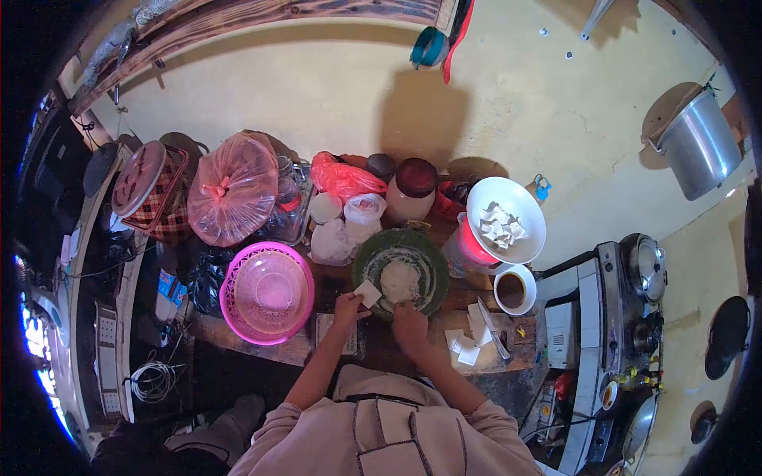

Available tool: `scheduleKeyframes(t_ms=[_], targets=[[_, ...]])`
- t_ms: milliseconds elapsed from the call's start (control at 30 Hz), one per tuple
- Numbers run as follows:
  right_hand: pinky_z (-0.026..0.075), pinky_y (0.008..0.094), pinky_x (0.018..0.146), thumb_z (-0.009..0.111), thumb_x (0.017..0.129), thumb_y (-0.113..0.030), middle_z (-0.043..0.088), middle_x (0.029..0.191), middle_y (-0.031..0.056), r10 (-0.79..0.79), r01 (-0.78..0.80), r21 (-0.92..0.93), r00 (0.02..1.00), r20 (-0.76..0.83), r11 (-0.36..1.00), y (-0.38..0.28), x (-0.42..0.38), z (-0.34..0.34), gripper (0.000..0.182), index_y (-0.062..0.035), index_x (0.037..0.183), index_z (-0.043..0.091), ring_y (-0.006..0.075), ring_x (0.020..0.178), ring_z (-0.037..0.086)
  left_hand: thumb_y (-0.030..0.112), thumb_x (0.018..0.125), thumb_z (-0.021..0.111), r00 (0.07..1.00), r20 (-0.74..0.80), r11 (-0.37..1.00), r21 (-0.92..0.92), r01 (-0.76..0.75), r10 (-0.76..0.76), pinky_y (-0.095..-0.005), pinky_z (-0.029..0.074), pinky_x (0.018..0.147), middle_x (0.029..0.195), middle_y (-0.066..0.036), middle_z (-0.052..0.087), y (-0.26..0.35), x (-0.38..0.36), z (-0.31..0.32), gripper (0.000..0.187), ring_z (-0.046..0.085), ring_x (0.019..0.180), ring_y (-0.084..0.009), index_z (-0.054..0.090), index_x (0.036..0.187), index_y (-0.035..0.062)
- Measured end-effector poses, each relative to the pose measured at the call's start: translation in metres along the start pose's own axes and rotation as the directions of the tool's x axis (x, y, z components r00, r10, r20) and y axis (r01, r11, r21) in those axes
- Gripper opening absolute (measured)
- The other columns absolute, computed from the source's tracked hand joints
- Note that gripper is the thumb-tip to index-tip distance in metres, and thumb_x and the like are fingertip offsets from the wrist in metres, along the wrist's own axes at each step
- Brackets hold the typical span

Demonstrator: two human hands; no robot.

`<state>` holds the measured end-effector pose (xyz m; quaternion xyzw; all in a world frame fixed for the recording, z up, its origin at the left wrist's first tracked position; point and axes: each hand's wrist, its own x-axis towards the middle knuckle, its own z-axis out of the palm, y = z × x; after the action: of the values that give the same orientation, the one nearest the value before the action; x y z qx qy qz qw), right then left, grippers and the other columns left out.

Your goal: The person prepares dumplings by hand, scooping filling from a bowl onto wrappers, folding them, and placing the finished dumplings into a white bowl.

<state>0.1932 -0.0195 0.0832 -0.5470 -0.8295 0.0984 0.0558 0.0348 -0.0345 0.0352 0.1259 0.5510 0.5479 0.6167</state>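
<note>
My left hand (347,310) is closed on a flat white square (367,293), pinching its edge beside the rim of a green bowl (440,266). A mound of pale, doughy mixture (399,279) lies in this bowl, with whitish smears on the inner wall. My right hand (410,321) is at the bowl's near edge, its curled fingertips by the mixture. Whatever those fingers hold, if anything, is hidden. To the right, more flat white squares (468,345) lie on the wooden board beside a knife (494,333).
A pink basin (228,287) stands left. Behind are a tied pink plastic bag (234,190), white bags (333,242) and a jar with a dark red lid (416,178). A white bowl of white pieces (533,208), a bowl of brown liquid (510,291) and a stove (613,305) are right.
</note>
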Motion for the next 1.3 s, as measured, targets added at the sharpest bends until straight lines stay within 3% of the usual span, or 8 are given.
scheduleKeyframes(t_ms=[567,700,767,867,933,1000,1067,1300], targets=[[0.044,0.0397,0.066,0.057,0.067,-0.020,0.059,0.073,0.0163,0.121,-0.203,0.424,0.970,0.212,0.883,0.036,0.011,0.000,0.023,-0.0024,0.080,0.061,0.0304,0.071,0.058,0.015,0.080,0.051,0.998,-0.046,0.999,0.004,-0.050,0.050,-0.0294,0.049,0.058,0.076,-0.006,0.058,0.012,-0.007,-0.006,0.018,0.057,0.065,-0.0152,0.057,0.089,0.0000],[0.043,0.0302,0.062,0.060,0.069,-0.020,0.060,0.069,0.0084,0.171,-0.340,0.612,0.933,0.318,0.714,0.069,0.008,0.001,0.022,-0.0018,0.081,0.062,0.0170,0.065,0.056,0.014,0.080,0.051,0.958,-0.081,0.852,0.482,-0.206,0.277,-0.0273,0.049,0.058,0.072,-0.006,0.058,0.016,0.002,-0.015,0.017,0.056,0.062,-0.0144,0.058,0.082,-0.0014],[0.042,0.0262,0.062,0.061,0.071,-0.017,0.058,0.068,0.0051,0.204,-0.220,0.728,0.972,0.112,0.650,0.074,0.003,-0.004,0.019,-0.0020,0.082,0.061,0.0115,0.065,0.052,0.014,0.079,0.052,0.944,-0.023,0.704,0.672,-0.228,0.328,-0.0266,0.049,0.059,0.070,-0.006,0.057,0.033,-0.009,-0.001,0.017,0.056,0.061,-0.0137,0.058,0.078,-0.0023],[0.041,0.0234,0.063,0.061,0.075,-0.015,0.056,0.070,0.0031,0.232,-0.086,0.841,0.972,-0.047,0.534,0.076,0.001,-0.014,0.016,-0.0023,0.084,0.058,0.0082,0.067,0.051,0.013,0.078,0.054,0.988,0.112,0.970,0.210,-0.124,0.102,-0.0266,0.049,0.058,0.070,-0.004,0.056,0.034,-0.017,0.024,0.015,0.055,0.063,-0.0130,0.057,0.081,-0.0011],[0.041,0.0232,0.064,0.060,0.077,-0.015,0.055,0.072,0.0025,0.218,-0.008,0.895,0.971,-0.100,0.446,0.075,-0.001,-0.022,0.015,-0.0025,0.085,0.056,0.0084,0.068,0.051,0.012,0.077,0.055,0.795,0.425,0.731,0.351,-0.586,0.433,-0.0262,0.048,0.056,0.073,-0.005,0.055,0.029,-0.011,0.026,0.014,0.054,0.064,-0.0132,0.056,0.083,0.0000],[0.041,0.0235,0.065,0.059,0.079,-0.016,0.053,0.075,0.0016,0.183,0.085,0.932,0.970,-0.158,0.353,0.069,-0.003,-0.028,0.015,-0.0027,0.085,0.055,0.0091,0.070,0.050,0.012,0.077,0.056,0.810,0.462,0.832,0.232,-0.504,0.362,-0.0259,0.048,0.055,0.077,-0.005,0.054,0.027,-0.009,0.032,0.015,0.054,0.065,-0.0137,0.055,0.086,0.0009],[0.041,0.0230,0.067,0.057,0.080,-0.013,0.052,0.076,0.0016,0.214,0.089,0.887,0.955,-0.205,0.453,0.066,-0.006,-0.032,0.011,-0.0026,0.083,0.054,0.0095,0.072,0.050,0.012,0.076,0.056,0.928,0.342,0.967,-0.145,0.210,-0.151,-0.0257,0.048,0.054,0.080,-0.005,0.053,0.042,-0.021,0.051,0.017,0.053,0.067,-0.0146,0.053,0.090,0.0015],[0.041,0.0224,0.068,0.057,0.079,-0.005,0.052,0.082,0.0035,0.091,0.288,0.870,0.932,-0.351,0.401,0.066,-0.010,-0.029,0.006,-0.0022,0.081,0.052,0.0104,0.073,0.050,0.012,0.078,0.054,0.878,0.421,0.940,-0.138,0.312,-0.229,-0.0254,0.048,0.055,0.088,-0.009,0.054,0.047,-0.021,0.056,0.026,0.053,0.070,-0.0154,0.048,0.100,0.0000]])
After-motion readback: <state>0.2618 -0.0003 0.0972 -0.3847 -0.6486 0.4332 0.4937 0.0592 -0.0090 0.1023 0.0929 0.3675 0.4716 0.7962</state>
